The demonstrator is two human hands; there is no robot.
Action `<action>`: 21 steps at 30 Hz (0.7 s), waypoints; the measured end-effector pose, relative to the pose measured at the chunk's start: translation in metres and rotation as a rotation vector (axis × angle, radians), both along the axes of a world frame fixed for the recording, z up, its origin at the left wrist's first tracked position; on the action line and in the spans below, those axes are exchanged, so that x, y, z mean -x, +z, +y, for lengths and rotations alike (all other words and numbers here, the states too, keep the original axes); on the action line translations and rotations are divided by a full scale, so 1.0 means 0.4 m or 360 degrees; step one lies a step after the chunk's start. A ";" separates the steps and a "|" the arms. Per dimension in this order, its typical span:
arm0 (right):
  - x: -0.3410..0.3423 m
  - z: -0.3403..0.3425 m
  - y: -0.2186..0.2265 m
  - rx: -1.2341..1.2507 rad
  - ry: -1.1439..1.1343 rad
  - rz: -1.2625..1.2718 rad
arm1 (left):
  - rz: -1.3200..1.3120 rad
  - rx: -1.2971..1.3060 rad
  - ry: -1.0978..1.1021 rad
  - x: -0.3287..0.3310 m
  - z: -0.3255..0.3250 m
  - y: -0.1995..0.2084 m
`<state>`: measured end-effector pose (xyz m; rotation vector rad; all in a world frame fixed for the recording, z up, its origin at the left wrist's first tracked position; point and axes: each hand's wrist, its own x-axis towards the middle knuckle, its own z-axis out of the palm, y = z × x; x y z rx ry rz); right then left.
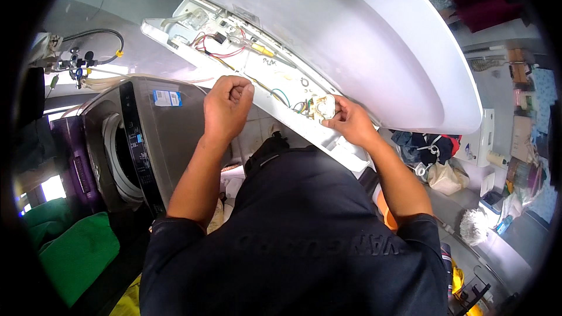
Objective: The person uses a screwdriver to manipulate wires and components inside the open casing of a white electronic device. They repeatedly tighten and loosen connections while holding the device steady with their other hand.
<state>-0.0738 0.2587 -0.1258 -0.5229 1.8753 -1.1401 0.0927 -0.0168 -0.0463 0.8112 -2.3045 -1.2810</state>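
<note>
My right hand (353,120) pinches a small white plastic part (323,107) with a rounded outline between thumb and fingers. Thin coloured wires (302,106) lie right beside that part. It sits at the right end of a long, open white appliance housing (284,82) that slants across the view. My left hand (228,105) hovers at the housing's near edge, its fingers curled in against the thumb. Whatever those fingers might hold is hidden. Further left inside the housing are red wires (225,51) and a yellow-sleeved connector (261,50).
A big white curved panel (374,41) rises behind the housing. To the left stands a grey front-loading washing machine (170,123), with hoses and a tap (79,67) beyond it. Green cloth (82,257) lies at lower left. Clothes and bags (445,178) are heaped at right.
</note>
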 end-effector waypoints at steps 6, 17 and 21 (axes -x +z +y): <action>0.002 -0.008 0.024 0.0030 0.0018 -0.0073 | 0.0008 -0.0049 -0.0009 0.002 -0.003 0.006; 0.003 -0.017 0.038 -0.0022 0.0057 -0.0014 | 0.0031 -0.0074 -0.0030 -0.001 -0.008 0.001; 0.007 -0.012 0.020 -0.0005 0.0073 -0.0031 | 0.0041 -0.0125 -0.0040 -0.003 -0.013 -0.010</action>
